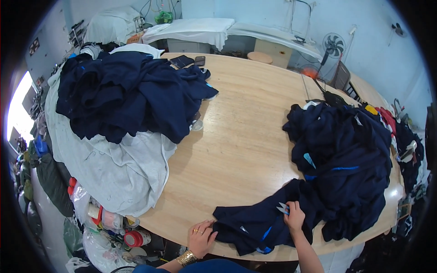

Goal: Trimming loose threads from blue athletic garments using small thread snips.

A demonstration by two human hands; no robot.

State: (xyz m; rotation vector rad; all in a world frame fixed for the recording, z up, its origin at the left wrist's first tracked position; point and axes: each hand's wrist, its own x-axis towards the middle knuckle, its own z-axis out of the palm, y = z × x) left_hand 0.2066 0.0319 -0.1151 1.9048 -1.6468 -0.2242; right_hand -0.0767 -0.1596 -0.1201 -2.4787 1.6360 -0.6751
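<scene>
A dark navy garment [255, 218] with blue trim and a small light label lies spread at the table's near edge. My left hand [200, 239], with a ring and a gold bracelet at its wrist, rests at the garment's left edge, fingers apart and touching the cloth. Closed around a pair of small thread snips [283, 209], my right hand [296, 217] is over the right part of the garment. The snips' blades point to the left, above the cloth. At the right, this garment meets a large heap of navy garments [350, 159].
Another navy pile [132, 91] sits at the far left on a white cloth [123, 173] draped over the table [236, 123]. A phone [200, 60] lies by that pile. A fan [333, 44] stands at the back right. Jars and bags, including a red-lidded jar [136, 238], crowd below the left edge.
</scene>
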